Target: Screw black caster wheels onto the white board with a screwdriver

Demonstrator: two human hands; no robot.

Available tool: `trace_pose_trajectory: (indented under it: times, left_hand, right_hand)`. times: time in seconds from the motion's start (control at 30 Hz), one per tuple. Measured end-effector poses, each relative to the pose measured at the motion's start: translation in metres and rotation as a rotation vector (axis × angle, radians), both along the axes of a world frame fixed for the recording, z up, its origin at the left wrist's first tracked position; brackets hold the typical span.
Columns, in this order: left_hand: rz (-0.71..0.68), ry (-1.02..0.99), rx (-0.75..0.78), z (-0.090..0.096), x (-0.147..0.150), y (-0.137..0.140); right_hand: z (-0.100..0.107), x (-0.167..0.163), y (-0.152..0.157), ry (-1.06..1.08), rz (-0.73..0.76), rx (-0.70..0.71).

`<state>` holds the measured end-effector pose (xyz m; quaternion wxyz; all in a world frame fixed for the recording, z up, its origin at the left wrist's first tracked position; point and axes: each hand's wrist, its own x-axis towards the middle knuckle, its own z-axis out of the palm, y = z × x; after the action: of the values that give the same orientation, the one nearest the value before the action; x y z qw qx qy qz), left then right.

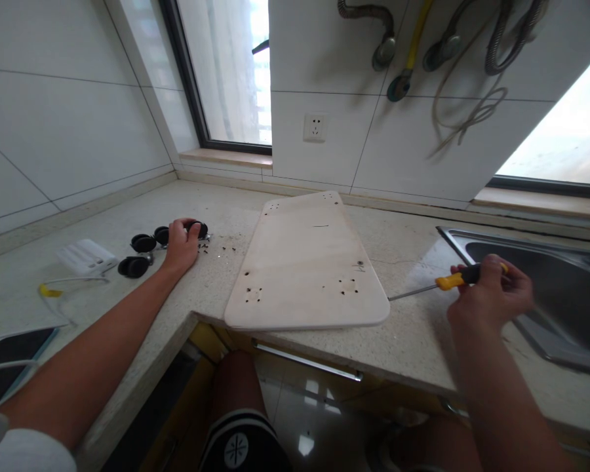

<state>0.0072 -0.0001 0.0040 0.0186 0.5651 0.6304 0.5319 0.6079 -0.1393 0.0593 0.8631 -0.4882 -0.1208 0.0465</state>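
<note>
At the left of the counter, my left hand (181, 246) is closed around a black caster wheel (201, 229). More black caster wheels (134, 266) lie beside it, and several small dark screws (225, 248) are scattered to its right. My right hand (494, 295) grips a yellow and black screwdriver (450, 282), its metal shaft pointing left toward the board's front right corner. Between the hands lies a pale board (305, 262) with rounded corners and groups of small holes near its corners. Whether the screwdriver tip touches the board I cannot tell.
A steel sink (545, 341) is set into the counter at the right. A white power bank (86, 257) with a cable and a dark tablet-like device (14, 360) lie at the left. Hoses (415, 39) and a wall socket (315, 128) are on the tiled wall behind.
</note>
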Motion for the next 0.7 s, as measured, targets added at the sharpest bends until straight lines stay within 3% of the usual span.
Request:
trace_pose_trajectory:
  times: [0.7]
  left_hand:
    - [0.009,0.047,-0.028,0.0044,0.0046,-0.0065]
  right_hand:
    - [-0.0013,0.0012,0.0001,-0.022,0.0,-0.034]
